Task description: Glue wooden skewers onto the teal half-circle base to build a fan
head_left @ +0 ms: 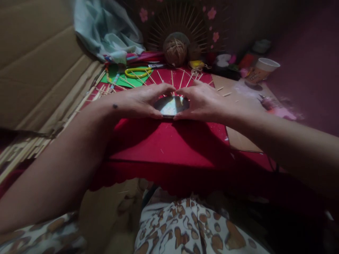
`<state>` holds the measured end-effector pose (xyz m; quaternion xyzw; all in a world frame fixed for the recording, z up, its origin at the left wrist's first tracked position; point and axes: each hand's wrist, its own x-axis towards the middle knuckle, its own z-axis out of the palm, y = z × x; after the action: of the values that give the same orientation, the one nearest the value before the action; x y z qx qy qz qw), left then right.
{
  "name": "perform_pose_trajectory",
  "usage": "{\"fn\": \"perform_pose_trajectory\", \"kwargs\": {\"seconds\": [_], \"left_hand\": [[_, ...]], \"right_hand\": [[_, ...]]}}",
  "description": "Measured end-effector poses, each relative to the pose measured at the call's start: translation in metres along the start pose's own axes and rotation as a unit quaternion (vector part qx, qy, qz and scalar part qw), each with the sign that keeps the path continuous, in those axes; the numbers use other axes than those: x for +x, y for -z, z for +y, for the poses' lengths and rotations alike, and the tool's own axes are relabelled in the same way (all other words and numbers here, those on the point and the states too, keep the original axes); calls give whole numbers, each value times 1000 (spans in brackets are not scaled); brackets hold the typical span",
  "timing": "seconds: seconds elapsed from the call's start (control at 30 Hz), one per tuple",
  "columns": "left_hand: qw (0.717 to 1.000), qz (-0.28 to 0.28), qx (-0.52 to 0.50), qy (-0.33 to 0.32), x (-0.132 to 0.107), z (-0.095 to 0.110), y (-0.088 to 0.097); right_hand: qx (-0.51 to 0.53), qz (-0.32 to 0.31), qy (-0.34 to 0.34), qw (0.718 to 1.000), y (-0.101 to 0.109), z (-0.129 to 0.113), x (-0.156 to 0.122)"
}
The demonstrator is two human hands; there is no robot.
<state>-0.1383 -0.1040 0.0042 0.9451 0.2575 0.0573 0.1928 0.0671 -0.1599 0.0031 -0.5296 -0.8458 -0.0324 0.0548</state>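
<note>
A round, shiny, mirror-like disc (171, 106) lies on the red tabletop (169, 141), its face catching the light. My left hand (145, 100) curves round its left edge, thumb at the near side and fingers at the far side. On the right edge, my right hand (200, 100) grips it the same way, and the fingertips of both hands nearly meet. Thin wooden sticks (182, 79) fan out beyond the disc like rays. Whether they are fixed to it is hidden by my fingers.
Yellow-handled scissors (137, 72) lie on green paper (124, 82). Behind stand a twine ball (175, 51) and a large stick fan (180, 21). At right are a paper cup (265, 68) and a cardboard sheet (242, 137). Cardboard (39, 63) and a pale cloth (106, 28) border the left.
</note>
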Motion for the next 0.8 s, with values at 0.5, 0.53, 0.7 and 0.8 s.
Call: {"fn": "perform_pose_trajectory", "kwargs": {"seconds": [0.5,0.53,0.7,0.8], "left_hand": [[999,-6,-12,38,-7,4,8],[999,-1,-16,47,-11,4,12],[996,-9,-49,81,-27,0,29],[996,-21,-19,89,-27,-5,27]], "right_hand": [[116,4,-58,992,17,15,-29],[106,8,-51,993,14,17,-32],[66,56,-13,996,-5,23,-38],[67,77,1,995,-13,23,-37]]}}
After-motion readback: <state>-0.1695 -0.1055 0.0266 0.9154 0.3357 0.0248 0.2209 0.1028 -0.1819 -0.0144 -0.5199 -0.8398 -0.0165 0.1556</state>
